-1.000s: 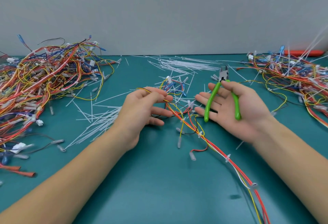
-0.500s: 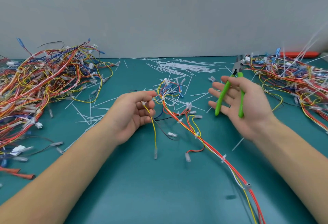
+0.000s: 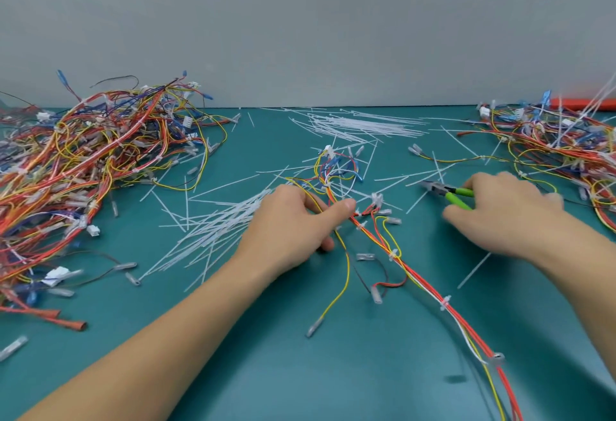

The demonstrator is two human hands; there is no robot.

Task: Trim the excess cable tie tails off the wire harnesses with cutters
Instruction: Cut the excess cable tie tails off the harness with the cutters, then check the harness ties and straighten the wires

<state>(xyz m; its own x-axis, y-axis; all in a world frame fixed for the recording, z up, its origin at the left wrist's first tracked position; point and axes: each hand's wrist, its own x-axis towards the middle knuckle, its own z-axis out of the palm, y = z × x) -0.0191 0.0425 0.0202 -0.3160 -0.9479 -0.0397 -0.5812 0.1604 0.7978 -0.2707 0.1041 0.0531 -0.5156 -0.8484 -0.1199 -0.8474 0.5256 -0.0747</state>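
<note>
Harness lay mid-table, running from a connector cluster near the middle down to the front right corner; ties along it looked already cut short, though I couldn't tell for every one. Left hand lay on its upper part, thumb and fingers pinching the red and yellow wires. Right hand was palm down, fingers curled round the green handles of the cutters, nose pointing left, resting low over the table to the right of the harness. Blurred, so I couldn't tell whether the jaws were open.

Risks, as a judgement:
- Cutter nose was close to thin loose leads; a careless bite would nick insulation instead of a tie tail.
- Pinch held only a few wires; a tug could drag the loose branches into the tail litter and snag them.
- White tails on the table looked like uncut ties; easy to miss a real one.
- Finished and unfinished harnesses could mix if this one slid toward either heap.

Surface: teal table, matte, strewn with cut tails, densest left of the left hand and near the back edge. Big wire pile at the left edge, second pile at the back right corner, an orange object behind it. Plain grey wall behind the back edge.
</note>
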